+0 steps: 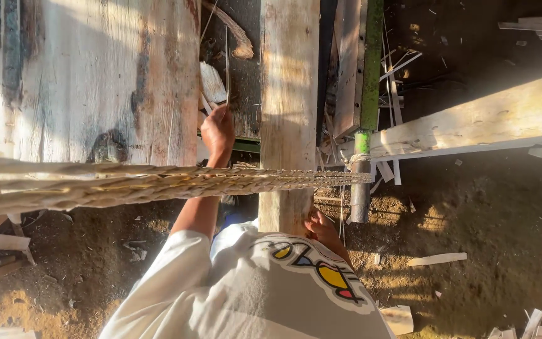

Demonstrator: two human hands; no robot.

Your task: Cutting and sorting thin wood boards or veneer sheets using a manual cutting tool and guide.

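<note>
Dirt yard; left hand (217,132) pinches upright thin strip (227,63); right hand (321,227) grips vertical plank (288,113).

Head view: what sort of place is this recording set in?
Probably an outdoor or open-shed wood workshop: rough planks and an upright wooden post, offcuts strewn on bare dirt ground, and twisted ropes stretched across to a metal pole.

Single head-mounted camera, aimed steeply down over the wearer's white shirt (252,289) at dirt ground (484,226). Close range: twisted ropes (158,182) cross just under the lens, upright wooden post (288,113) dead center. No second view, so no overlap.
</note>
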